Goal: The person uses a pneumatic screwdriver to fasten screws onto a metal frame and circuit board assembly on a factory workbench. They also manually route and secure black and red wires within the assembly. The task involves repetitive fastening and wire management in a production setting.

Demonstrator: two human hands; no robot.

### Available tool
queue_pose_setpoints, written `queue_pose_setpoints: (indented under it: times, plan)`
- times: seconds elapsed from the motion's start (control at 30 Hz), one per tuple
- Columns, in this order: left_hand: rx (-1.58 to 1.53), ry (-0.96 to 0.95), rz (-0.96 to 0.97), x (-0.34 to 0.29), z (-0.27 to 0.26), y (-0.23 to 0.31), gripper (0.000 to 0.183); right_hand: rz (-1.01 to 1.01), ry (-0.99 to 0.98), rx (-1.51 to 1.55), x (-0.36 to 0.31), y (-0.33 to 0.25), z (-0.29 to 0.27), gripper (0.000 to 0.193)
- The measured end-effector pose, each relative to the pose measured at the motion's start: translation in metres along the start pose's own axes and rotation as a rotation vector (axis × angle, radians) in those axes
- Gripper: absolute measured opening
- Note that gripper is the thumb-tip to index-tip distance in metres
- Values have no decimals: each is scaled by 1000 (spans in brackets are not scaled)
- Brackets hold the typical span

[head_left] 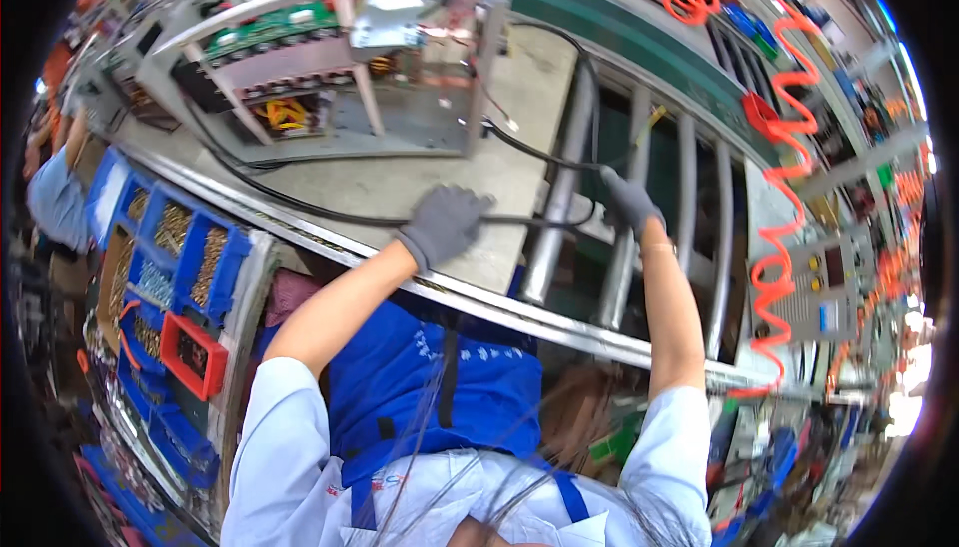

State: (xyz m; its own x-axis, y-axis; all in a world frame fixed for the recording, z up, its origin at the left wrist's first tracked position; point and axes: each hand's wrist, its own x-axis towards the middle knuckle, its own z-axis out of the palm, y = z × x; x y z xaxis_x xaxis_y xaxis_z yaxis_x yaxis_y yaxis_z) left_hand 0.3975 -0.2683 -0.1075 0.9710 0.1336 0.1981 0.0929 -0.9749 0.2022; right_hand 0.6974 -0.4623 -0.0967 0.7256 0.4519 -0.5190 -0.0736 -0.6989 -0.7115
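Observation:
My left hand (447, 225), in a grey glove, is closed around a thick black cable (340, 214) just above the front edge of the line. My right hand (631, 201), gloved the same way, is over the metal rollers with its fingers closed on another stretch of that cable, where it loops back. From there the cable bends up past the rollers and around toward an open metal cabinet (400, 137). Inside the cabinet are green circuit boards (280, 29) and a bundle of yellow wires (285, 115). The cabinet stands on a pale board (524, 97).
Blue bins (215, 257) of small fasteners and a red tray (193, 355) stand at the left. Steel rollers (687, 187) run to the right of the board. A red coiled hose (784, 247) hangs before a grey control box (824, 287). Another person's sleeve (60, 202) shows far left.

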Motion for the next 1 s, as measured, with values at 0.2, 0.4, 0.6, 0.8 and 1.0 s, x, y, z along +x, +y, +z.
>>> queue_pose_setpoints:
  times: [0.2,0.4,0.6,0.8,1.0]
  plan:
    - [-347,-58,90,-13,-26,28,46,-55,-64,882,63,37,51,26]
    - [-320,404,171,-19,-139,31,41,-782,317,534,9,-151,15,17]
    - [78,768,158,-23,-254,0,36,-1167,272,-116,-38,-324,35,35]
    - [-623,1221,-475,24,-388,-131,29,-1015,-385,208,-31,-429,12,51]
    - [506,718,-409,-20,-404,-267,46,-1041,-235,123,-20,-406,12,41]
